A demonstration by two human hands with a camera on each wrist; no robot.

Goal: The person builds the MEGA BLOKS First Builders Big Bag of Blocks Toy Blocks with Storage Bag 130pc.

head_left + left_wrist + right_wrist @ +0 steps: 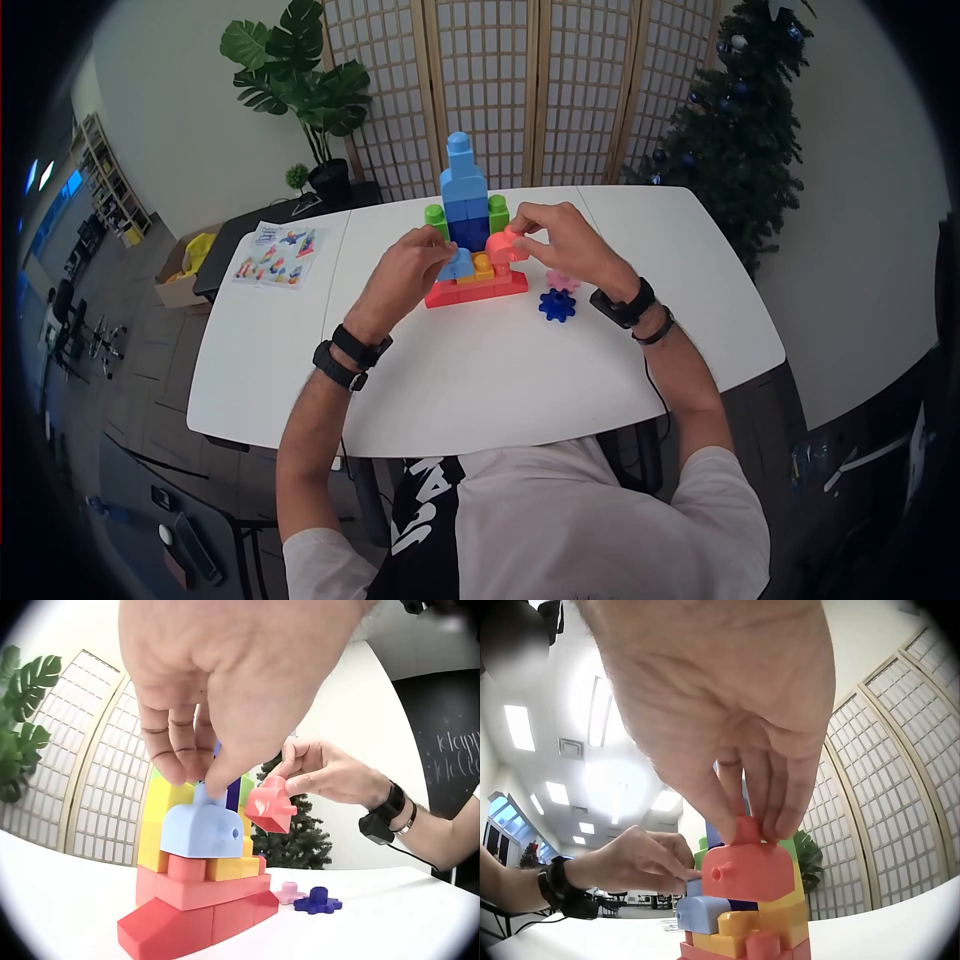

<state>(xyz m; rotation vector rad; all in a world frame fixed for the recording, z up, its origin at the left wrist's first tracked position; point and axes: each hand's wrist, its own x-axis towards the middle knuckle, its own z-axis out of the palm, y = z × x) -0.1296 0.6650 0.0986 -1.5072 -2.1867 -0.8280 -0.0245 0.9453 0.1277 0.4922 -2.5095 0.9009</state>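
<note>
A block structure rises from a red base (pixel 478 290), with yellow blocks (pixel 739 924) above it and a dark blue and light blue tower (pixel 464 190) behind. My left hand (pixel 405 272) pinches the top stud of a light blue block (pixel 199 832) with a small round hole in its side. That block sits over a red stud at the base's left end. My right hand (pixel 572 245) pinches the stud of a coral-red block (pixel 748 871) that has a short side peg. In the left wrist view this block is tilted, held up at the structure's right side.
A dark blue gear (pixel 557 305) and a pink gear (pixel 562 281) lie right of the structure. Green blocks (pixel 498 213) flank the tower. A printed picture sheet (pixel 278 256) lies at the white table's (pixel 420 400) left. A folding screen stands behind.
</note>
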